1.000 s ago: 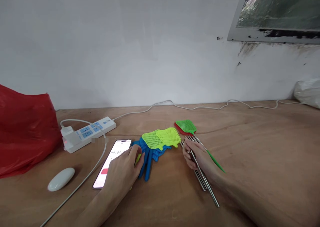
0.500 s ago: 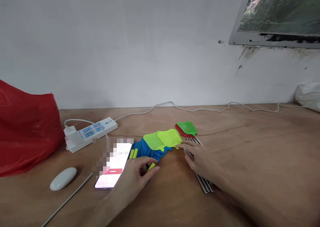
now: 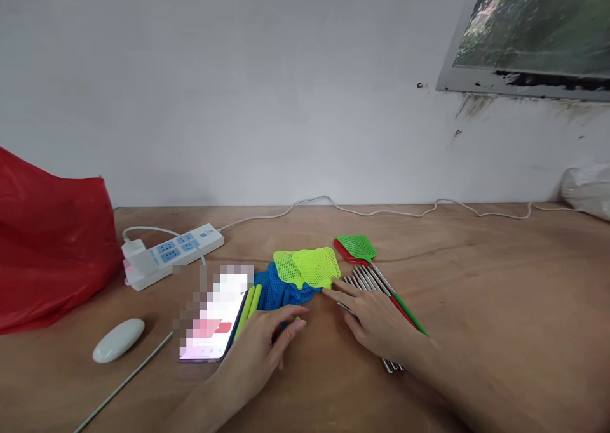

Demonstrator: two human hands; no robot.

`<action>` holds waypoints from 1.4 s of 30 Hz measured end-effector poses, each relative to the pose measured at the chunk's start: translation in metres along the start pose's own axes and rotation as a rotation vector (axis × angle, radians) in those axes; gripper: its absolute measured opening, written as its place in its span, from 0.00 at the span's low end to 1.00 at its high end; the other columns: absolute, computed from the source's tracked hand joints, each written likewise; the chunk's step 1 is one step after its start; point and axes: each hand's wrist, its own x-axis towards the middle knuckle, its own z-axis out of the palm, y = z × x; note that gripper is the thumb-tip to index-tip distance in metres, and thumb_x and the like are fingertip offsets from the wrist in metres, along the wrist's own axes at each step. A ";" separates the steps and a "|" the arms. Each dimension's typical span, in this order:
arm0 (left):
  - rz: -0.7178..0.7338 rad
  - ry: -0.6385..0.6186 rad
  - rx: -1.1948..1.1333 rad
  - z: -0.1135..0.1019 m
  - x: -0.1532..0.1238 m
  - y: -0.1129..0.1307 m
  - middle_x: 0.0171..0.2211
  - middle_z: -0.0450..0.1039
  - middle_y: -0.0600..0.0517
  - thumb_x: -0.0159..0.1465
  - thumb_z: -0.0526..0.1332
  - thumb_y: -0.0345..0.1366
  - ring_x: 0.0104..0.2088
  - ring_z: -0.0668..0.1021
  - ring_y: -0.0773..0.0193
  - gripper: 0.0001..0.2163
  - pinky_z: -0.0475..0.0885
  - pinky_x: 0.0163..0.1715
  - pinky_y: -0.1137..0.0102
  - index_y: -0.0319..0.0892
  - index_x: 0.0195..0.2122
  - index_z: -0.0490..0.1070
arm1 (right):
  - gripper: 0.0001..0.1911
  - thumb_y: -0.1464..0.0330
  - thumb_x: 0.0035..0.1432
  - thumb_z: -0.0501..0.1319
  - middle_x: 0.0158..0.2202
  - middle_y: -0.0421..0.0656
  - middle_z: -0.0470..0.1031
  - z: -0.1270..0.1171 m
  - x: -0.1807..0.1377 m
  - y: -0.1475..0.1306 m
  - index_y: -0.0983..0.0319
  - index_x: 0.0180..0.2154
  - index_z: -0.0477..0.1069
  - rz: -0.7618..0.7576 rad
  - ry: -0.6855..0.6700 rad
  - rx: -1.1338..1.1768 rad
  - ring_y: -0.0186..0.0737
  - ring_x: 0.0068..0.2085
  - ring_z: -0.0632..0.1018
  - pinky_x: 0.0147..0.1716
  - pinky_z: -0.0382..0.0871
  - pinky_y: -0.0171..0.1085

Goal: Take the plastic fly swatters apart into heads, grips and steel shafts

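My left hand is curled beside the phone, thumb and forefinger around a yellow-green handle tube, most of it hidden; only a small tip shows by the thumb. In my right hand a thin metal rod is gripped between the fingers. Its forefinger reaches to the stem of a yellow-green mesh fly swatter head, which overlaps another one on top of blue mesh heads. Several metal rods lie beneath my right hand. Two more yellow-green handle tubes rest left of the blue heads.
Behind my right hand lie a green fly swatter and a red one. A lit phone, a white power strip, a white mouse and a red bag are on the left. A cable runs along the wall.
My right hand has shifted slightly left with the rod, uncovering the green and red handles behind it. The front yellow-green head has slid left. The tube at my left hand is now mostly hidden.
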 end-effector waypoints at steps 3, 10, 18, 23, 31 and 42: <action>0.008 0.019 -0.036 0.000 0.001 0.001 0.29 0.79 0.52 0.68 0.54 0.48 0.18 0.71 0.67 0.18 0.65 0.22 0.71 0.42 0.45 0.76 | 0.28 0.74 0.61 0.53 0.64 0.48 0.68 0.001 0.000 0.001 0.57 0.61 0.70 0.002 0.084 0.091 0.53 0.54 0.78 0.49 0.73 0.48; 0.005 0.032 0.032 -0.002 -0.001 0.009 0.21 0.67 0.55 0.65 0.57 0.44 0.23 0.69 0.65 0.14 0.59 0.22 0.72 0.42 0.29 0.75 | 0.22 0.53 0.66 0.54 0.32 0.46 0.83 -0.010 0.005 0.009 0.57 0.30 0.81 0.308 0.371 0.740 0.47 0.35 0.80 0.35 0.71 0.41; 0.122 -0.062 0.083 -0.005 -0.008 0.012 0.27 0.69 0.54 0.71 0.51 0.46 0.30 0.72 0.61 0.14 0.62 0.27 0.70 0.44 0.41 0.72 | 0.24 0.50 0.52 0.60 0.17 0.41 0.68 -0.021 0.007 0.017 0.62 0.17 0.74 0.575 0.525 1.573 0.31 0.18 0.63 0.14 0.49 0.31; 0.110 -0.174 0.010 -0.004 -0.012 0.012 0.29 0.73 0.54 0.73 0.48 0.46 0.34 0.73 0.60 0.14 0.64 0.35 0.68 0.46 0.44 0.69 | 0.22 0.51 0.51 0.64 0.19 0.40 0.71 -0.013 0.009 0.011 0.61 0.19 0.69 0.552 0.457 1.694 0.30 0.17 0.63 0.13 0.51 0.29; 0.049 -0.174 -0.126 -0.002 -0.010 0.010 0.29 0.69 0.56 0.72 0.49 0.49 0.32 0.72 0.62 0.16 0.64 0.35 0.69 0.46 0.43 0.71 | 0.22 0.50 0.53 0.66 0.24 0.41 0.75 -0.003 0.009 0.002 0.61 0.22 0.69 0.507 0.326 1.720 0.31 0.20 0.70 0.17 0.64 0.29; 0.034 -0.133 -0.107 -0.003 -0.006 0.010 0.25 0.66 0.56 0.72 0.50 0.49 0.31 0.70 0.61 0.17 0.62 0.31 0.69 0.44 0.38 0.71 | 0.21 0.51 0.55 0.67 0.27 0.42 0.78 0.001 0.007 -0.003 0.62 0.25 0.71 0.429 0.304 1.720 0.33 0.22 0.76 0.20 0.68 0.29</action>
